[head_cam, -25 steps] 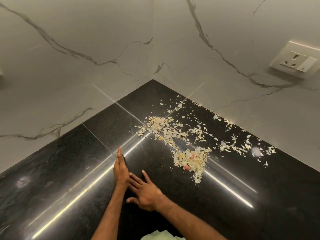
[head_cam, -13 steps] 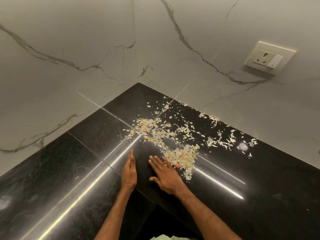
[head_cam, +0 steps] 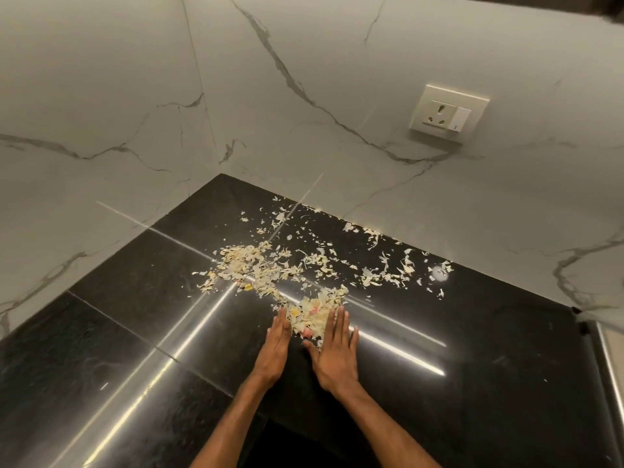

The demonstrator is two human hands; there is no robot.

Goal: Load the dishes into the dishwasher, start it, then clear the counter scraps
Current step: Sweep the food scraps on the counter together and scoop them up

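Both hands lie open on the black counter [head_cam: 135, 315], fingers straight and together, holding nothing. The left hand [head_cam: 275, 346] stands on its edge, its fingertips against the left side of the nearest heap of scraps [head_cam: 312, 310]. The right hand [head_cam: 336, 352] lies palm down on the heap's right side, thumb stretched leftward under the heap's near end. The heap, pale shreds with a few yellow and pink bits, sits between the two hands and touches both.

Half a second ago the left hand was well left of this heap, with bare counter between them, and only the right hand's fingers reached its near edge. A second ago the hands were close together, short of the scraps altogether. Since then they have moved forward and parted to flank the heap.

Beyond the hands, a second, flatter heap [head_cam: 246, 261] lies toward the corner. Thinner scatter [head_cam: 381, 275] runs along the foot of the right-hand marble wall [head_cam: 337, 62]. None of this spread has visibly shifted. A pale round spot [head_cam: 439, 273] at the far end of the scatter may be a reflection rather than a scrap; the view does not settle it.

A wall socket [head_cam: 445, 113] with a switch is on the right-hand wall. The view has swung right since the earlier frames, so a metal strip [head_cam: 607, 366] now shows at the counter's right end.
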